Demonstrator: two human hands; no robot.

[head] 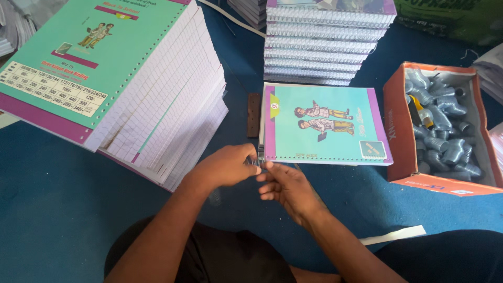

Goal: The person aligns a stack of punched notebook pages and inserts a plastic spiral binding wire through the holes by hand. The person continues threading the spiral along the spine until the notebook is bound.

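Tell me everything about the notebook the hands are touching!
The notebook lies flat on the blue floor covering, cover up. Its cover is teal with purple bands on two sides and a cartoon of two children. A row of small punched holes runs along its near edge. At the near left corner, the left hand and right hand hold a metal spiral wire against it. An orange box stands beside it.

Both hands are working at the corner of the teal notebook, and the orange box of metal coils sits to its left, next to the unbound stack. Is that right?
Not quite. The head view shows the orange box of metal coils to the right of the teal notebook, away from the unbound stack, which lies on the left. The left hand and right hand do work at the notebook's near left corner.
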